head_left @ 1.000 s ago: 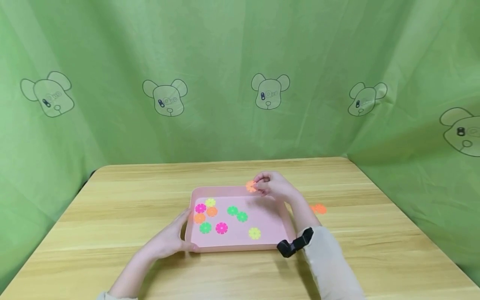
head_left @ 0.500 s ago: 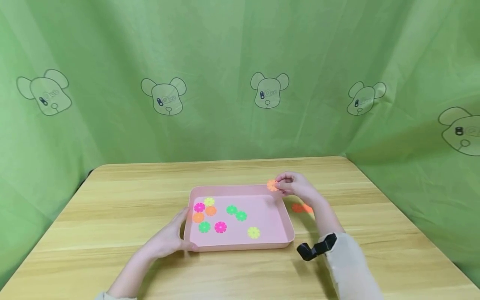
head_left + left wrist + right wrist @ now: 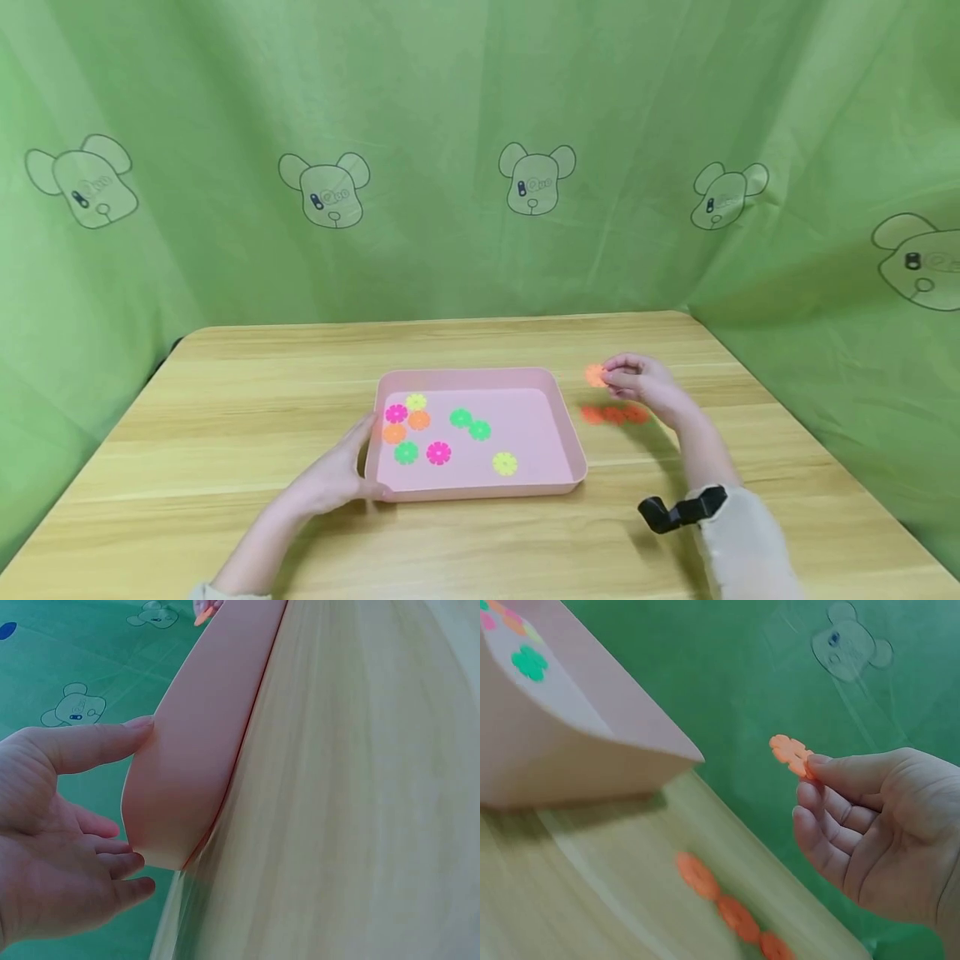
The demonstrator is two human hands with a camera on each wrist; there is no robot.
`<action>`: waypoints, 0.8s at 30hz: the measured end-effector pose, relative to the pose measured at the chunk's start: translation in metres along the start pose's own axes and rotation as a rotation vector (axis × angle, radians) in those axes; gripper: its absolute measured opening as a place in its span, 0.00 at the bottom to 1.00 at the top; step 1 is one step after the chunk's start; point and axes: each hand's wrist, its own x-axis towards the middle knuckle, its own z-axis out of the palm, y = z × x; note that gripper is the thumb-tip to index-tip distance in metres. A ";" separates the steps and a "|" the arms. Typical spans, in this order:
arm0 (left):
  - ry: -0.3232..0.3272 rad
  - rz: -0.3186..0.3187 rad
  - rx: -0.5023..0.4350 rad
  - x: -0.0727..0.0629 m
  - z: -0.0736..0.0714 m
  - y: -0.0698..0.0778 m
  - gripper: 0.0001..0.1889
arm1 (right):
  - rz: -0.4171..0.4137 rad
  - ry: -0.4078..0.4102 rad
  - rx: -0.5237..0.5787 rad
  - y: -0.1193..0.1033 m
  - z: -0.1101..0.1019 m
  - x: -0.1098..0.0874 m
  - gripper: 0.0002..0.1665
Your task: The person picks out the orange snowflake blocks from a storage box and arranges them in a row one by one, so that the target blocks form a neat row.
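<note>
1. Right of centre, the right hand (image 3: 641,385) pinches an orange disc (image 3: 596,376) between thumb and fingers, above three red-orange discs (image 3: 614,414).
2. Lower left of centre, the left hand (image 3: 333,481), fingers apart, touches the pink tray (image 3: 480,493).

Your right hand (image 3: 889,825) covers part of the held disc (image 3: 787,752); right wrist view crops your pink tray (image 3: 577,766) and the lowest orange disc (image 3: 777,948)

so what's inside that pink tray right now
The pink tray holds three green discs, two orange discs, two yellow discs and two bright pink discs. What lies directly beneath them is covered, so it can't be seen.
</note>
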 end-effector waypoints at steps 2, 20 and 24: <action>-0.002 0.001 0.004 0.000 0.000 0.000 0.58 | 0.001 0.005 0.006 0.004 -0.008 -0.005 0.14; -0.012 0.000 0.028 -0.002 -0.003 0.000 0.57 | 0.114 0.136 -0.115 0.043 -0.063 -0.030 0.23; -0.016 0.005 0.041 -0.001 -0.002 0.002 0.58 | 0.150 0.149 -0.146 0.051 -0.069 -0.034 0.23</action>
